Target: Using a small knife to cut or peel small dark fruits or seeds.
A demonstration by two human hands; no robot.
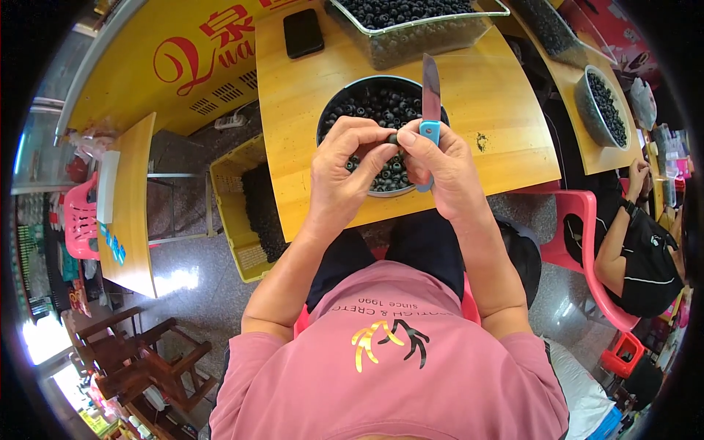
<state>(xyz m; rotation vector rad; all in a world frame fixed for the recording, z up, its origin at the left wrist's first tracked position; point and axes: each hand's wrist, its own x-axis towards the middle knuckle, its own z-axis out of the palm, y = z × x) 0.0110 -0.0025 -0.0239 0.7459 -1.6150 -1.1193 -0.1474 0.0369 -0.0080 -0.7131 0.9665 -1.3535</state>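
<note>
My left hand (pixel 341 172) pinches a small dark round fruit (pixel 394 138), like a blueberry, between thumb and fingertips. Meeting it there, the thumb of my right hand (pixel 453 172) touches or nearly touches the fruit. That same right hand grips a knife by its light-blue handle (pixel 430 133), the blade (pixel 431 92) pointing up and away from me. Both hands are above a round metal bowl (pixel 378 78) full of similar dark round fruits (pixel 392 110). My fingers hide part of the bowl's near side.
A clear plastic tub (pixel 418 48) heaped with dark fruits stands at the table's far side, beside a black phone (pixel 303 34). Left of the wooden table (pixel 506 117) a yellow crate (pixel 224 198) holds dark pieces. On the right, a co-worker (pixel 645 253) sits near another fruit-filled bowl (pixel 587 110).
</note>
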